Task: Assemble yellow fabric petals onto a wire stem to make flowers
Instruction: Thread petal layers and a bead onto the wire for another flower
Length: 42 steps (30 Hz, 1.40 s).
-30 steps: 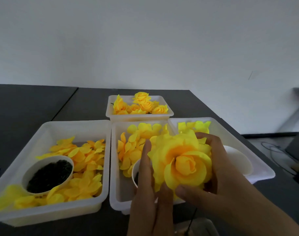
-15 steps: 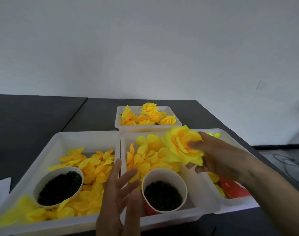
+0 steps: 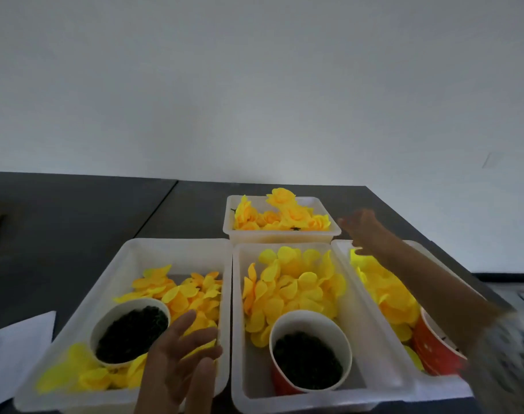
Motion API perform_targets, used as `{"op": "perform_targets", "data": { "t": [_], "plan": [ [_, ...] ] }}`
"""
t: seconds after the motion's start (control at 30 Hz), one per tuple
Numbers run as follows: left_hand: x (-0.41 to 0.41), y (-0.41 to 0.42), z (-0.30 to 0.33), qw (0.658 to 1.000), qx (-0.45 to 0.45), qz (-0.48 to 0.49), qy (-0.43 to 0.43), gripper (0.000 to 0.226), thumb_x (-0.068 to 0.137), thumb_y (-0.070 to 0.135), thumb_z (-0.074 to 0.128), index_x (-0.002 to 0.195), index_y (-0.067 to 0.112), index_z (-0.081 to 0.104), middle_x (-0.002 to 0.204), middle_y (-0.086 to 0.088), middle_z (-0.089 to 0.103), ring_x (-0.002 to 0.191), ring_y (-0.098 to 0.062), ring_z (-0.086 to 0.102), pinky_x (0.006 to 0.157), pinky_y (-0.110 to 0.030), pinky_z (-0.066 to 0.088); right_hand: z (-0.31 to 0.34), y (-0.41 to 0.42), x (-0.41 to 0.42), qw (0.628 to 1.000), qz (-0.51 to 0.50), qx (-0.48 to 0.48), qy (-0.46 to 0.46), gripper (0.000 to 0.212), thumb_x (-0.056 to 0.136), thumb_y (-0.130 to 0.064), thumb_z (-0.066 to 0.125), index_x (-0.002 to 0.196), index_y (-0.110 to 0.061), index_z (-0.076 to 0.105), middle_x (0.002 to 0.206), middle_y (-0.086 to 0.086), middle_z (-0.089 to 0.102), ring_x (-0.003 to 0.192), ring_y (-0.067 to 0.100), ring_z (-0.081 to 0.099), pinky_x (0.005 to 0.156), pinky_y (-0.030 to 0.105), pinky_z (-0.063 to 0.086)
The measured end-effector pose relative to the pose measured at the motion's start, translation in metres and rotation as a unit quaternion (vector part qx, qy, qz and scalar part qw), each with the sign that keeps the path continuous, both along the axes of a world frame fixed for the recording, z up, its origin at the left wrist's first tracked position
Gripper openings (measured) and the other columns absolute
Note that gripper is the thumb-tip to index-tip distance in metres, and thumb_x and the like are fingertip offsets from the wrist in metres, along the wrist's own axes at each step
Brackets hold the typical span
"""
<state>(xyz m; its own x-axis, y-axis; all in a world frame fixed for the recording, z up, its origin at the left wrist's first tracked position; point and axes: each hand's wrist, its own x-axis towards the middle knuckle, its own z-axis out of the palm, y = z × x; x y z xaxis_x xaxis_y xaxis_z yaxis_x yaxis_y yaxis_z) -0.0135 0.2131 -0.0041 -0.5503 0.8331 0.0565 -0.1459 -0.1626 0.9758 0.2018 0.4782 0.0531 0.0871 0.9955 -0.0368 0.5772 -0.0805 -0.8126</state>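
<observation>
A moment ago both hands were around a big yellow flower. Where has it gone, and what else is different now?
The right hand carried the finished flower away to the far tray of finished flowers and let go; it now hangs open beside that tray. The left hand released earlier and moved left, open over the left tray. The petals and cups have not visibly shifted in their trays.

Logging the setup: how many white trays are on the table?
4: left tray, middle tray, right tray, and a smaller far tray behind the middle one.
</observation>
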Motion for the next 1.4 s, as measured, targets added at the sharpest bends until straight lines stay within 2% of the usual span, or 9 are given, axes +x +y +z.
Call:
{"op": "perform_targets", "data": {
  "t": [0.1, 0.17, 0.33, 0.43, 0.67, 0.73, 0.83, 1.07, 1.4],
  "plan": [
    [-0.009, -0.013, 0.003, 0.999, -0.002, 0.028, 0.043, 0.036, 0.090, -0.018, 0.043, 0.109, 0.010, 0.055, 0.095, -0.007, 0.064, 0.085, -0.032, 0.060, 0.061, -0.014, 0.048, -0.019, -0.056, 0.046, 0.997, 0.007, 0.081, -0.011, 0.030, 0.094, -0.016, 0.059, 0.122, -0.008, 0.054, 0.116, 0.015, 0.059, 0.098, 0.028, 0.056, 0.088, 0.046, 0.048],
    [-0.015, -0.025, 0.007, 0.989, 0.007, 0.068, 0.128, 0.029, 0.092, -0.008, 0.047, 0.102, 0.015, 0.062, 0.098, 0.000, 0.067, 0.085, -0.018, 0.066, 0.066, -0.004, 0.046, -0.030, -0.114, 0.074, 0.991, -0.012, 0.135, -0.019, 0.017, 0.093, -0.012, 0.058, 0.108, -0.018, 0.060, 0.106, 0.005, 0.063, 0.093, 0.024, 0.060, 0.083, 0.045, 0.050],
    [-0.059, -0.034, -0.002, 0.946, -0.062, 0.125, 0.293, 0.025, 0.098, 0.012, 0.048, 0.103, 0.029, 0.065, 0.102, 0.014, 0.065, 0.095, 0.001, 0.058, 0.072, -0.013, 0.043, -0.062, -0.221, 0.105, 0.985, -0.071, 0.156, 0.004, 0.023, 0.087, 0.010, 0.056, 0.087, -0.012, 0.064, 0.079, 0.004, 0.068, 0.069, 0.013, 0.062, 0.058, 0.023, 0.046],
    [-0.084, -0.019, -0.016, 0.920, -0.120, 0.148, 0.344, 0.027, 0.100, 0.011, 0.045, 0.106, 0.028, 0.065, 0.105, 0.005, 0.064, 0.090, -0.004, 0.054, 0.073, -0.022, 0.041, -0.078, -0.251, 0.095, 0.988, -0.091, 0.082, 0.091, 0.037, 0.088, 0.017, 0.048, 0.077, -0.016, 0.058, 0.065, -0.018, 0.067, 0.069, -0.006, 0.059, 0.068, 0.015, 0.043],
    [-0.114, 0.042, -0.031, 0.781, -0.288, 0.053, 0.552, 0.032, 0.097, 0.012, 0.044, 0.118, 0.021, 0.066, 0.118, -0.010, 0.064, 0.105, -0.029, 0.059, 0.088, -0.039, 0.048, -0.099, -0.275, 0.054, 0.977, -0.052, 0.186, 0.095, 0.036, 0.086, 0.017, 0.049, 0.069, -0.011, 0.063, 0.063, 0.003, 0.064, 0.065, 0.006, 0.061, 0.064, 0.012, 0.045],
    [-0.113, 0.052, -0.034, 0.727, -0.374, 0.017, 0.576, 0.032, 0.095, 0.018, 0.050, 0.124, 0.024, 0.062, 0.117, -0.008, 0.063, 0.105, -0.028, 0.059, 0.087, -0.039, 0.050, -0.107, -0.274, 0.049, 0.984, -0.012, 0.167, 0.063, 0.036, 0.086, 0.012, 0.053, 0.069, -0.018, 0.065, 0.066, -0.002, 0.066, 0.068, 0.010, 0.063, 0.065, 0.022, 0.048],
    [-0.115, 0.060, -0.040, 0.710, -0.396, 0.015, 0.582, 0.028, 0.095, 0.021, 0.053, 0.122, 0.019, 0.058, 0.117, -0.009, 0.061, 0.104, -0.029, 0.059, 0.085, -0.039, 0.049, -0.112, -0.275, 0.044, 0.984, 0.028, 0.176, -0.011, 0.031, 0.084, 0.006, 0.061, 0.072, -0.022, 0.064, 0.064, -0.004, 0.065, 0.065, 0.006, 0.062, 0.059, 0.017, 0.046],
    [-0.113, 0.073, -0.043, 0.637, -0.405, 0.038, 0.655, 0.024, 0.097, 0.034, 0.049, 0.115, 0.023, 0.059, 0.107, -0.003, 0.061, 0.098, -0.025, 0.060, 0.079, -0.035, 0.043, -0.113, -0.275, 0.039, 0.955, 0.087, 0.194, -0.206, 0.018, 0.081, -0.008, 0.066, 0.072, -0.023, 0.059, 0.074, -0.008, 0.058, 0.073, 0.018, 0.053, 0.064, 0.038, 0.042],
    [-0.130, 0.074, -0.045, 0.673, -0.313, 0.053, 0.668, 0.013, 0.089, 0.037, 0.063, 0.080, 0.028, 0.063, 0.077, 0.000, 0.058, 0.073, -0.022, 0.057, 0.061, -0.033, 0.042, -0.116, -0.275, 0.043, 0.953, 0.079, 0.205, -0.208, 0.018, 0.085, -0.015, 0.064, 0.073, -0.026, 0.056, 0.075, -0.011, 0.054, 0.073, 0.016, 0.051, 0.065, 0.038, 0.043]
  ]
}}
